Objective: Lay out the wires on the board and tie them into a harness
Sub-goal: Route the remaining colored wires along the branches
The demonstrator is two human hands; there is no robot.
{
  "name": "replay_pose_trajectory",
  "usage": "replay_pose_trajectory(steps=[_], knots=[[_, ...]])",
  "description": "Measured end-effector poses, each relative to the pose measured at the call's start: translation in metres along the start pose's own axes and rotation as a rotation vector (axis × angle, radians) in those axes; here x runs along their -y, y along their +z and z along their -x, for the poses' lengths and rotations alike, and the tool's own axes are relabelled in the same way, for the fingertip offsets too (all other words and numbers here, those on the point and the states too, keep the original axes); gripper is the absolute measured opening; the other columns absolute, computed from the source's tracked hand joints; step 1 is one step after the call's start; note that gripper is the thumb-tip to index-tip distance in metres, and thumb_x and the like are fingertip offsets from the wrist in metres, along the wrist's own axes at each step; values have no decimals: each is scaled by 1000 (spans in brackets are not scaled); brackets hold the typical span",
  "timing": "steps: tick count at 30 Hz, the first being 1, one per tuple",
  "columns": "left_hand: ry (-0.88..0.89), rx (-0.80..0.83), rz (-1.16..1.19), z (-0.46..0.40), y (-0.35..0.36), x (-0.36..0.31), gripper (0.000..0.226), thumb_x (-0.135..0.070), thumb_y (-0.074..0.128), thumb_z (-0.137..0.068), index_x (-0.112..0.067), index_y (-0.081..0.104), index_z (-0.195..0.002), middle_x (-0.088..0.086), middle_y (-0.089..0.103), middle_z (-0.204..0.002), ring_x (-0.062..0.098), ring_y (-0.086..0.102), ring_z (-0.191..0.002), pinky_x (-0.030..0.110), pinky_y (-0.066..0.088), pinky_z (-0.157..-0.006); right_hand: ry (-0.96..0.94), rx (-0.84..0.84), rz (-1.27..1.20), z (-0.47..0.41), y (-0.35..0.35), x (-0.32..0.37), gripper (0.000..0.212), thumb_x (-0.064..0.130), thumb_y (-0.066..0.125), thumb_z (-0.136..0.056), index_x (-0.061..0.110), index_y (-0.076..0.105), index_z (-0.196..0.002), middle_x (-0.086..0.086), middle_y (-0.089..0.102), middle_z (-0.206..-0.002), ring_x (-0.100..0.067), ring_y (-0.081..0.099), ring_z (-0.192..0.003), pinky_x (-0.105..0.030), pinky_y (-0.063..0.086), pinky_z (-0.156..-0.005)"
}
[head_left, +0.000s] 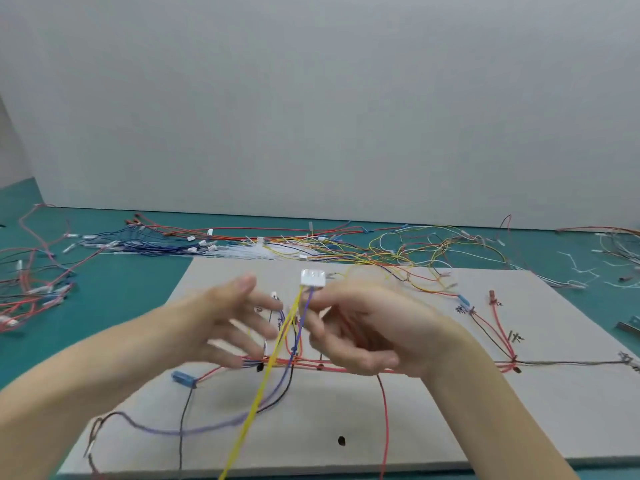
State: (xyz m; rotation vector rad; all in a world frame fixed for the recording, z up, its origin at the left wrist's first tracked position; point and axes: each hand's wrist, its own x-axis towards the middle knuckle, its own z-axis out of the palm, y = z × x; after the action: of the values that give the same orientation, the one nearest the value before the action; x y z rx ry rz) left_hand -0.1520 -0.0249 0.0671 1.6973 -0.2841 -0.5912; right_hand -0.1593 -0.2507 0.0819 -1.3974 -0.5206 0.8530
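Observation:
A grey board (pixel 433 420) lies on the green table, with red, black and purple wires (pixel 346 367) routed across it. My right hand (pixel 367 327) pinches a yellow wire (pixel 263 382) and a purple wire just below a white connector (pixel 312 277), which stands raised above the board. My left hand (pixel 235 320) hovers beside it to the left, fingers spread and straight, holding nothing. The yellow wire runs down toward the front edge. A blue connector (pixel 183 378) lies at the board's left.
Heaps of loose blue, red, yellow and white wires (pixel 277 242) lie behind the board and at the far left (pixel 34 289). White ties (pixel 581 271) lie at the right. Black pegs (pixel 341 441) stick up from the board. A metal piece (pixel 630 325) sits at the right edge.

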Motion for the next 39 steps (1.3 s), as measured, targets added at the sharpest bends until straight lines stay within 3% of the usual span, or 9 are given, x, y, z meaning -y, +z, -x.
replay_pose_trajectory(steps=[3,6,10,13,18,23,27,34,39], knots=[[182,-137,-92,-5,6,-6,35,-55,67,-73,-27,76,-91,-3,69,-76,9,62,-64,21,51,-56,87,-124,324,-8,8,-3,35,31,40,-96,18,53,-66,1,39,-38,-10,20,-28,-19,12,-33],[250,-112,-160,-8,12,-6,22,-33,79,-74,-15,73,-82,1,58,-62,8,51,-52,15,42,-48,115,-189,394,-16,9,-7,35,24,39,-98,17,56,-68,2,38,-40,-11,20,-34,-17,14,-34],[223,-189,-141,-8,-24,0,40,-45,85,-63,-13,70,-81,1,60,-67,10,56,-59,18,46,-52,32,-174,245,-11,-3,-11,29,29,47,-100,17,61,-79,5,36,-46,-7,21,-35,-16,14,-34],[107,-247,-187,-2,-85,19,58,-58,87,-55,-12,71,-87,3,64,-75,11,61,-65,23,51,-53,32,-164,83,1,-20,-15,27,29,46,-101,16,68,-90,7,31,-50,-4,19,-35,-15,12,-33],[-123,-257,-185,7,-156,73,57,-44,93,-54,-5,67,-86,12,59,-69,19,52,-54,28,53,-58,114,-184,200,5,-30,-27,26,27,48,-100,16,72,-100,5,31,-51,-6,19,-35,-15,14,-33],[-223,-242,-334,9,-145,88,65,-57,93,-41,-12,71,-82,10,64,-65,17,55,-56,21,42,-48,167,-193,306,-4,-23,-36,21,24,52,-98,21,72,-92,6,37,-46,-8,20,-35,-14,14,-35],[-204,-242,-408,14,-132,81,75,-67,88,-36,-24,75,-97,11,72,-74,11,63,-59,19,48,-50,191,-200,332,-6,-23,-40,22,25,52,-98,20,73,-95,5,37,-45,-11,19,-39,-14,14,-35],[-194,-310,-429,12,-125,87,80,-78,81,-31,-27,75,-92,6,73,-76,6,60,-55,16,39,-44,184,-232,348,-4,-27,-43,22,27,51,-98,20,72,-96,5,38,-45,-11,19,-38,-15,15,-35],[-257,-328,-414,11,-130,91,79,-75,85,-28,-23,76,-88,7,73,-75,5,56,-50,17,40,-44,183,-255,377,-4,-25,-44,22,27,52,-98,20,72,-96,4,39,-45,-12,19,-39,-17,15,-35]])
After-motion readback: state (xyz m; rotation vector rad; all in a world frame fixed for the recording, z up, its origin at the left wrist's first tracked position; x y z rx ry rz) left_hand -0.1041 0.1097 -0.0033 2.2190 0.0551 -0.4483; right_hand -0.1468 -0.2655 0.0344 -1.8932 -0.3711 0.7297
